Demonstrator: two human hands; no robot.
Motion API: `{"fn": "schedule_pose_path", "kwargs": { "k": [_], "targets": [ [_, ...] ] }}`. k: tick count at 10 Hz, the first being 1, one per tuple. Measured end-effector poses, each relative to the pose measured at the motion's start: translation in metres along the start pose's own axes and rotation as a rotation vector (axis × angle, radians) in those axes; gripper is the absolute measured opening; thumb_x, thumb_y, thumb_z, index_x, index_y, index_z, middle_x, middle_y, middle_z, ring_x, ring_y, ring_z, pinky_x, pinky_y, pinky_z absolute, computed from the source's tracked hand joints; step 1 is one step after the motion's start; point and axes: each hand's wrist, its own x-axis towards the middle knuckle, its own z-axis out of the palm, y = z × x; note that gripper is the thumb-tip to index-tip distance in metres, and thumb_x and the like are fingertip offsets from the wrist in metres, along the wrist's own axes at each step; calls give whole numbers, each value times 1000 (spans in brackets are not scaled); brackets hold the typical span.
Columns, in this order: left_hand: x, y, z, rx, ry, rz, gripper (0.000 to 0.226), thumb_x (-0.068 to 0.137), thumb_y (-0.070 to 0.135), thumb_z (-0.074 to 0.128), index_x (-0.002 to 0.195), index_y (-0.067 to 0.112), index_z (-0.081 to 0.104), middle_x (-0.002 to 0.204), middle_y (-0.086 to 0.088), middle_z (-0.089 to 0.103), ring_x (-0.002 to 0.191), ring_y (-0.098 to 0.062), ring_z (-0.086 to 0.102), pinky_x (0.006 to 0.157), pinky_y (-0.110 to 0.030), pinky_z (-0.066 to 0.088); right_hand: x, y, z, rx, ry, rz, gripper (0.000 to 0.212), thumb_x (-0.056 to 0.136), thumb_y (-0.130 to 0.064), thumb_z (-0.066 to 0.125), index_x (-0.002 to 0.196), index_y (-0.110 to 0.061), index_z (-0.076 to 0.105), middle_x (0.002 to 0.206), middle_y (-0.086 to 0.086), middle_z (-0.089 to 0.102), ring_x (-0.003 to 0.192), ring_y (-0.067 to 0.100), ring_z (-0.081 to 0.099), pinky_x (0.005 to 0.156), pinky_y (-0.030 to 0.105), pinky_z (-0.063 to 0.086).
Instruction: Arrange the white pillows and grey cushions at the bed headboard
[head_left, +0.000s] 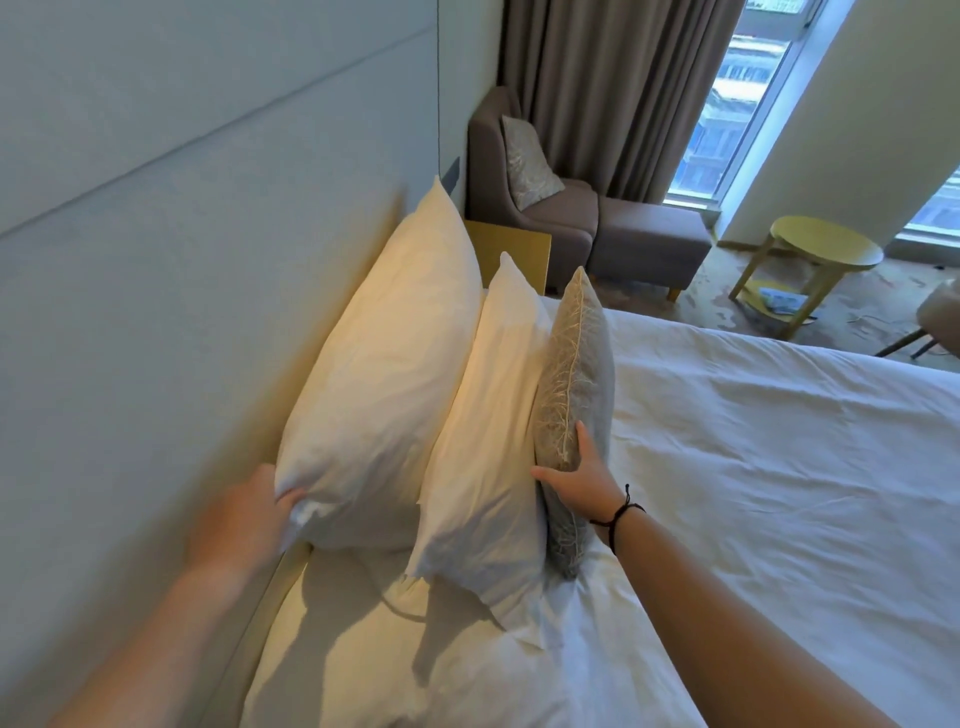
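Note:
Two white pillows stand upright in a row along the padded headboard (156, 260). The large back pillow (384, 374) leans on the headboard, and my left hand (244, 514) grips its near lower corner. A smaller white pillow (493, 426) leans against it. In front stands a grey cushion (576, 364) with a pale leaf pattern, upright on its edge. My right hand (582, 478) holds the cushion's near edge, thumb on one face and fingers on the other. All three rest on the white bed sheet (753, 467).
A grey armchair (530, 208) with a patterned cushion (527, 161) and a footstool (649, 244) stand beyond the bed. A wooden bedside table (511, 249) sits behind the pillows. A round yellow side table (826, 249) stands near the window and curtain.

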Motion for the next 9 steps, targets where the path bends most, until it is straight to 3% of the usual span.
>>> {"fn": "schedule_pose_path", "kwargs": {
  "k": [1,2,3,4,5,6,7,8,9],
  "targets": [
    [-4,-14,-3,21,56,54,40,100,49,38,79,17,49,79,-16,64,66,-35,56,63,-41,52,-7,0,4,-53,38,-10,102,83,-30,76,155,-29,4,158,5,28,138,29,38,110,46,39],
    [0,-25,-10,76,78,73,41,102,47,33,78,18,50,77,-13,62,66,-34,54,61,-38,48,-13,0,9,-73,61,0,96,87,-28,71,155,-29,3,157,7,30,135,31,42,107,47,43],
    [-1,-33,-20,110,77,77,42,102,45,34,81,16,57,79,-14,65,71,-36,59,63,-39,51,-16,-1,9,-48,61,26,90,90,-26,66,155,-30,3,156,7,31,132,32,45,104,49,45],
    [-9,-32,-24,113,61,61,43,102,46,34,79,17,56,77,-10,63,72,-35,60,65,-40,53,-19,0,5,-17,35,24,88,92,-26,64,156,-29,4,157,5,29,132,28,45,105,44,44],
    [-16,-26,-24,118,87,43,44,102,45,35,74,15,53,73,-9,60,69,-35,57,63,-39,51,-25,3,-3,12,14,25,86,91,-28,66,156,-30,9,157,2,31,125,21,46,94,34,46],
    [-27,-20,-16,90,168,37,39,101,43,41,75,16,51,70,-6,57,64,-31,54,59,-38,49,-33,12,-12,39,-8,14,84,91,-30,66,155,-31,11,157,2,29,129,21,42,93,32,42],
    [-47,-3,-11,103,259,33,32,93,44,56,111,18,58,100,-13,66,85,-38,60,67,-41,49,-44,20,-26,48,-21,-7,84,91,-32,66,155,-31,12,159,4,27,142,23,32,104,36,37],
    [-73,23,4,98,267,73,50,88,42,64,130,19,49,114,-15,62,95,-41,62,71,-45,49,-64,29,-47,75,-35,-16,77,92,-36,64,154,-28,20,155,8,34,139,23,37,104,40,42],
    [-98,54,28,99,166,103,44,91,46,58,128,25,50,116,-8,64,100,-34,63,73,-42,49,-91,43,-79,151,-23,-58,55,93,-33,63,144,-22,45,132,5,61,110,16,64,92,38,53]
  ]
}}
